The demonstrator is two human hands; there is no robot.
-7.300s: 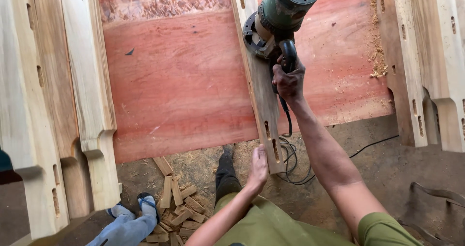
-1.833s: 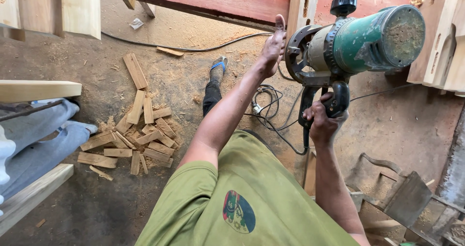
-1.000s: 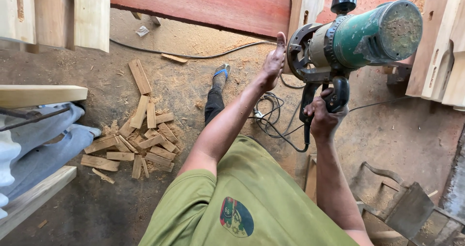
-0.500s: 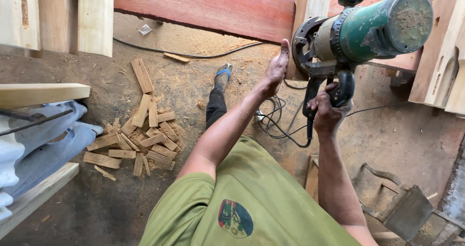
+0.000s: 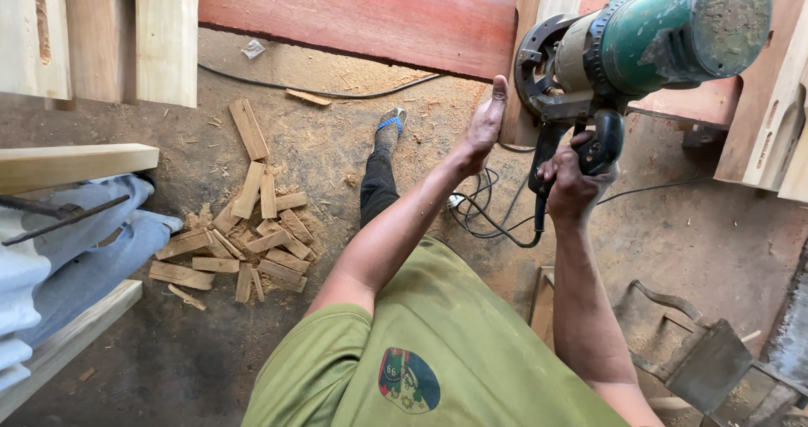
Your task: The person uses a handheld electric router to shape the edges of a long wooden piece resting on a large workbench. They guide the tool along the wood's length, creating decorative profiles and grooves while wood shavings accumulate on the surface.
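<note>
My right hand grips the black handle of a green electric router, held against the edge of a pale upright wooden rail. My left hand lies flat against the lower end of that rail, fingers together. A reddish wooden panel stretches leftward behind the rail. The router's black cord curls on the ground below my hands.
Several short wood offcuts lie in a pile on the sawdust-covered ground at the left. Another person's legs in light trousers rest on pale planks at far left. Pale timber pieces stand top left, metal scrap bottom right.
Since seven seconds ago the view dropped from the panel face to its lower edge. Over the last second the router rose slightly and shifted right; both hands kept their hold.
</note>
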